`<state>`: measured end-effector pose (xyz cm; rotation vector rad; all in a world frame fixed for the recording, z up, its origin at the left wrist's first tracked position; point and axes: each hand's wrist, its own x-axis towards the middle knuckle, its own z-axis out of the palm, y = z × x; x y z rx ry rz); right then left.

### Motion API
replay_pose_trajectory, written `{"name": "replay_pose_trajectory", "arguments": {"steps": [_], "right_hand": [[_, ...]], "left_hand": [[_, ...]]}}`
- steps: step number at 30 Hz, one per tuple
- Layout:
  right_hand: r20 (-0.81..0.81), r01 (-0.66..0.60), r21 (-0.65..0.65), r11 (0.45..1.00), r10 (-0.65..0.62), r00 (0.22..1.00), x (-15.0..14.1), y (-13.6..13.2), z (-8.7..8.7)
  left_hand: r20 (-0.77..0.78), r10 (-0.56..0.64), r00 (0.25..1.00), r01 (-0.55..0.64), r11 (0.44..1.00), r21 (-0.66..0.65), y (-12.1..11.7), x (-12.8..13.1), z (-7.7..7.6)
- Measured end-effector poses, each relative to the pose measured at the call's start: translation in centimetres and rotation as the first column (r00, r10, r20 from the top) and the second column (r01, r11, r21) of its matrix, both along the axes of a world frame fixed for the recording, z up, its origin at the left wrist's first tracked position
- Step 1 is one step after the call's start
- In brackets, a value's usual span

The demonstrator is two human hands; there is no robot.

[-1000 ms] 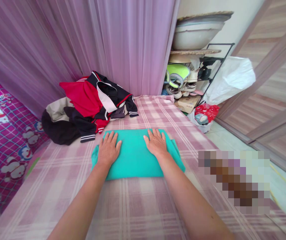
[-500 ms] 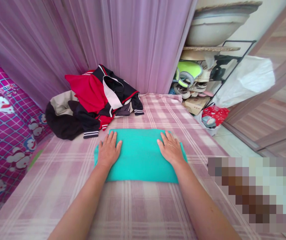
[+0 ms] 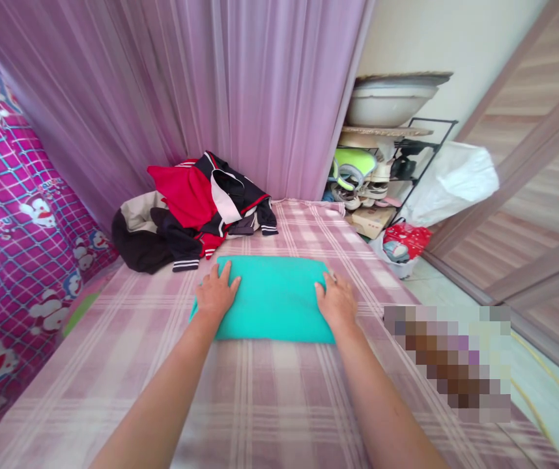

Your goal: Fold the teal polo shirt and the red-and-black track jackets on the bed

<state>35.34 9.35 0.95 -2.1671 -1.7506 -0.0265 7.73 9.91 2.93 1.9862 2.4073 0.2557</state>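
A folded teal garment lies as a flat rectangle on the checked bed cover. My left hand rests on its left edge, fingers apart and thumb on top of the fabric. My right hand is at the right edge, its thumb on the cloth and its fingers slightly bent along the side. The tips of the right fingers are partly hidden. A bit of the teal fabric sticks out below my left wrist.
A heap of red, navy and white clothes lies at the back left by the purple curtain. Pink cartoon-print fabric hangs on the left. Past the bed's right edge are a shoe rack, a white bag and a red bag.
My right hand has slid rightward to the garment's right edge, and its fingers now bend. The loose teal fabric on the right side no longer shows. The left hand stays at the left edge.
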Motion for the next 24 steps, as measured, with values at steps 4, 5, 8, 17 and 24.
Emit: {"name": "replay_pose_trajectory", "arguments": {"steps": [4, 5, 8, 17, 24], "right_hand": [[-0.025, -0.081, -0.056, 0.995, 0.08, 0.996, 0.6, 0.6, 0.5], [-0.032, -0.094, -0.071, 0.993, 0.092, 0.995, 0.8, 0.5, 0.5], [-0.028, -0.134, -0.083, 0.988, 0.132, 0.991, 1.5, -0.7, 0.3], [0.066, -0.16, 0.055, 0.986, 0.156, 0.985, -1.0, -2.8, 4.2], [0.041, -0.41, -0.121, 0.904, 0.417, 0.908, -6.1, 0.1, 3.2]], "left_hand": [[-0.05, 0.016, 0.999, -0.018, 0.999, -0.041, -0.9, 0.2, 0.7], [-0.063, 0.019, 0.998, -0.023, 0.998, -0.051, -1.4, 0.2, 0.8], [-0.096, 0.008, 0.995, -0.012, 0.999, -0.048, -3.5, 0.2, 0.7], [-0.176, -0.066, 0.982, 0.089, 0.988, 0.126, -4.1, 2.4, 2.1], [-0.087, -0.181, 0.98, 0.183, 0.983, 0.015, -1.3, 4.3, 0.3]]}}
